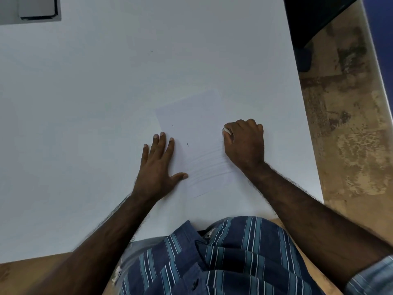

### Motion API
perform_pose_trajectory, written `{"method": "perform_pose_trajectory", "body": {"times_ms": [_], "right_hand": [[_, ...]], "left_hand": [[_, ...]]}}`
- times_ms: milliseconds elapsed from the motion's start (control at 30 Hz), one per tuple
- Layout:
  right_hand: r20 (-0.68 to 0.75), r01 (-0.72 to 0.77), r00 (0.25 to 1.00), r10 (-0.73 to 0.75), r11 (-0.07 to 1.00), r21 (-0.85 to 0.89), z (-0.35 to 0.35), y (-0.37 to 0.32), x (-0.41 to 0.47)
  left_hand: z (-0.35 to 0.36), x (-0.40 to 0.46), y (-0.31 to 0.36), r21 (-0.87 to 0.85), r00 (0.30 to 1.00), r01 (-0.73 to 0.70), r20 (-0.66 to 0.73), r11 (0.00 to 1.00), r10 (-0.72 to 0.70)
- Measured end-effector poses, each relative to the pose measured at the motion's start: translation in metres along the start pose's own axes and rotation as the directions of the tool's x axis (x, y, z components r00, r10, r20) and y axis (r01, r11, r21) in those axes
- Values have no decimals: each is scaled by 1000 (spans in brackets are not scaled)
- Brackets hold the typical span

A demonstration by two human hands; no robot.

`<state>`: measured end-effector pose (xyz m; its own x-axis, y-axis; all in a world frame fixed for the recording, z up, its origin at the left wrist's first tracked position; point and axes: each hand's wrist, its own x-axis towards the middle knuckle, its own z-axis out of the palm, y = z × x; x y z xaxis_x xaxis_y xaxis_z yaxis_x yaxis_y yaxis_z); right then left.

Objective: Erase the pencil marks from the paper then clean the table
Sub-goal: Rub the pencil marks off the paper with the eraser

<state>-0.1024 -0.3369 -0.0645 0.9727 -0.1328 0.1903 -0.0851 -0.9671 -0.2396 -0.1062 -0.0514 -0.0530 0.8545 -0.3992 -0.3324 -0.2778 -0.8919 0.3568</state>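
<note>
A white sheet of paper (195,133) lies on the white table (95,103) in front of me, with two small dark pencil marks near its middle and faint wrinkles lower down. My left hand (158,165) lies flat with straight fingers on the paper's left edge. My right hand (244,141) rests on the paper's right side, its fingers curled round a small white eraser (226,131) that shows only at the fingertips.
The table's right edge runs down beside a brown mottled floor (350,124). A dark object (314,22) stands past the far right corner. A grey cable hatch (38,8) is set in the table at the far left.
</note>
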Motion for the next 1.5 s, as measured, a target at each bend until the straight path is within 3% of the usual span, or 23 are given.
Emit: {"method": "perform_pose_trajectory", "body": {"times_ms": [167,267,400,467,567,667,733,800,867,1000,1067,1133,1233,1300,1433,1500], "right_hand": [[28,40,999,-40,999,11,-4,-18,-8],[103,217,967,-233,965,147,-1,-49,-28],[206,421,855,-476,869,261,4,-76,-46],[200,404,873,-446,888,220,4,-74,-35],[151,205,964,-221,972,113,0,-62,-10],[115,73,990,-86,991,110,-3,-64,-7],[147,187,966,-213,967,173,-2,-78,-24],[204,374,883,-422,896,238,-2,-89,-42],[209,450,844,-494,864,225,0,-85,-41],[161,164,971,-176,983,84,1,-63,-5],[144,70,986,-84,993,100,-1,-63,0],[153,152,973,-175,976,153,-2,-76,-14],[264,403,847,-462,881,248,-2,-95,-45],[282,460,812,-511,858,229,-2,-93,-46],[199,219,952,-232,972,87,-1,-73,-5],[185,116,974,-133,988,102,-3,-70,1]], "left_hand": [[1,-1,-2,13,999,22,42,1000,-22],[0,0,-1,18,998,35,49,999,-36],[-1,2,-1,63,998,28,53,998,-32],[-3,4,0,81,998,26,50,996,-30],[-5,5,4,105,997,35,62,994,-42],[-6,6,5,117,995,49,80,992,-59],[-7,5,5,121,995,51,80,991,-61],[-7,4,4,121,996,46,68,992,-55],[-6,4,3,117,997,40,61,992,-47],[-5,5,3,101,996,43,75,994,-51],[-5,4,3,95,996,38,74,995,-45],[-5,2,2,80,997,37,67,996,-42],[-7,1,1,70,996,42,74,997,-47],[-7,0,2,71,996,39,80,997,-45],[-6,0,1,73,994,41,95,997,-48],[-6,0,0,72,994,40,97,997,-47]]}}
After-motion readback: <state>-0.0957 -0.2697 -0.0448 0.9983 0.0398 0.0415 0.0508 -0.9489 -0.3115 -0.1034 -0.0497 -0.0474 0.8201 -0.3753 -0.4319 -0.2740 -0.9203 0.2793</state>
